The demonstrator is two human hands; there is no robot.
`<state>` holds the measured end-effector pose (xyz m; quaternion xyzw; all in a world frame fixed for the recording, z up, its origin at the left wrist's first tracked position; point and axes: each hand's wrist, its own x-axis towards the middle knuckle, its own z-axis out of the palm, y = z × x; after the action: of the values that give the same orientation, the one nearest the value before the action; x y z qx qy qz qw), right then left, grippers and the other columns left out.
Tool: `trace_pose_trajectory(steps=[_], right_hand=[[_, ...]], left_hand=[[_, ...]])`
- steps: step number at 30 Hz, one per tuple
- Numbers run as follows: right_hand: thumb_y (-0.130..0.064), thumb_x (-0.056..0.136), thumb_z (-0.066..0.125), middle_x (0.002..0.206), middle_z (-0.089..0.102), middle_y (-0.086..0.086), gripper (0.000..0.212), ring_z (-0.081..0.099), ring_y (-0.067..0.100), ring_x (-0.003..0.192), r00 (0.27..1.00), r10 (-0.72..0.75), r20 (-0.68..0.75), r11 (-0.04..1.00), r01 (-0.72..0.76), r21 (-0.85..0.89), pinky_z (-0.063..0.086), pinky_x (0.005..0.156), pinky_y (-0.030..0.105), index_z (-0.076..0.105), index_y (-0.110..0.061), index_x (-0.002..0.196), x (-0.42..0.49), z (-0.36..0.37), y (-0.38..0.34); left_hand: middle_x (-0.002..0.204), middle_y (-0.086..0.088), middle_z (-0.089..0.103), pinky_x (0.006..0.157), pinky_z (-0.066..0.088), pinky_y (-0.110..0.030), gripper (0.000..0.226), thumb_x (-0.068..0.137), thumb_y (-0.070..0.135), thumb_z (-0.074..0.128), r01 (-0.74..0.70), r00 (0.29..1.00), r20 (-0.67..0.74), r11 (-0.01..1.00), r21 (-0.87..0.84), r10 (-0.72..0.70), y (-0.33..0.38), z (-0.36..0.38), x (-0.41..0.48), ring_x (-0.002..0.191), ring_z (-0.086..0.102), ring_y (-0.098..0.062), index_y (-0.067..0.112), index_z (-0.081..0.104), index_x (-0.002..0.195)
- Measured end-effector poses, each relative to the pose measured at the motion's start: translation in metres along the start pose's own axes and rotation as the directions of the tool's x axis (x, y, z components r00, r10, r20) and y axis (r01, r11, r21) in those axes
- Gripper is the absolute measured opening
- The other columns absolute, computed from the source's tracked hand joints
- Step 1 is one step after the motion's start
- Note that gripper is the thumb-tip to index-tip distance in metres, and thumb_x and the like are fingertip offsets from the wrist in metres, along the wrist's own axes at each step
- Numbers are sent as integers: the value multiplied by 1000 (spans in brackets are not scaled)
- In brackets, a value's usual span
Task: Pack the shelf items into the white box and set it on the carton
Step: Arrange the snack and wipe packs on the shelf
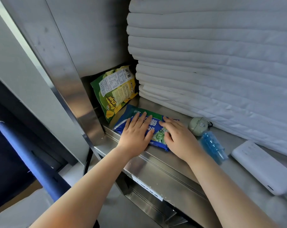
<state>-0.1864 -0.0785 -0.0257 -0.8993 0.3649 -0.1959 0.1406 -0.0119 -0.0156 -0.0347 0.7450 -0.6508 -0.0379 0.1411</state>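
Blue-green packet (140, 115); green-yellow chips bag (114, 91); pale green ball (198, 126); white quilted stack (213, 55).

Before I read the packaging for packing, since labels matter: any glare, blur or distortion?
Head view: wide-angle bending slants the steel upright and shelf; glare streaks the upright's corner; the banana chips bag reads sharp; the blue packet under the left hand and right hand is readable; the blue bar lower left is soft.
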Motion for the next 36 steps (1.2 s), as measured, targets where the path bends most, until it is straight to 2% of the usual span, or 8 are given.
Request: trace_pose_trajectory(steps=[4,7,12,19,23,29,32,36], right_hand=[[-12,92,50,124,61,0,30,54,15,113,996,-11,-92,1000,10,-16,38,83,17,62,-17,119,-1,-5,-1],[-3,84,51,101,68,-3,25,59,17,93,987,-21,-157,999,26,33,43,71,20,70,-15,95,-2,-8,-4],[-1,82,52,94,64,-4,21,56,16,88,979,-83,-186,993,97,67,48,66,27,68,-14,86,-4,-9,-5],[-5,89,49,114,64,-4,25,58,13,99,990,-50,-129,992,65,112,47,76,20,67,-16,102,-7,-10,-6],[-5,87,46,101,67,-4,25,62,15,86,990,11,-138,992,6,123,51,71,31,67,-16,94,-4,-13,-4],[-1,80,50,72,68,-6,28,53,10,58,969,60,-239,991,-30,128,39,52,25,69,-18,70,-5,-18,-4],[3,80,48,78,67,-3,25,58,14,66,968,12,-252,986,31,164,46,56,28,67,-14,76,-6,-16,-7],[6,84,44,116,65,-2,38,61,13,102,985,-28,-168,978,62,201,49,86,22,66,-13,110,-4,-15,-5]], left_hand=[[156,9,14,113,-9,-29,53,98,48,23,-45,999,-21,999,-31,45,-3,-4,-3,143,-2,-7,31,19,148],[152,10,28,116,1,-30,43,100,35,31,-124,992,-40,987,-104,121,-11,-12,-6,142,10,-7,29,35,142],[151,8,30,115,-6,-32,42,98,40,32,-53,998,-49,997,-58,50,1,-17,-3,144,2,-10,25,43,137],[156,-11,-13,114,-7,-37,79,93,61,16,365,931,5,931,27,-365,45,2,-20,142,-17,-23,9,-6,149],[157,-7,-13,113,-10,-34,77,93,61,17,292,956,23,956,37,-293,39,-1,-19,143,-16,-21,13,-7,149],[157,5,-11,114,-8,-33,71,94,57,28,91,971,219,996,10,-91,13,-23,-12,142,-14,-12,24,-1,150],[158,5,-7,115,-6,-39,65,94,49,35,166,947,287,985,-47,-146,14,-32,-6,144,-12,-16,28,10,149],[157,0,-12,114,-6,-42,65,95,53,29,257,961,112,966,-34,-252,37,-15,-10,143,-14,-19,23,12,150]])
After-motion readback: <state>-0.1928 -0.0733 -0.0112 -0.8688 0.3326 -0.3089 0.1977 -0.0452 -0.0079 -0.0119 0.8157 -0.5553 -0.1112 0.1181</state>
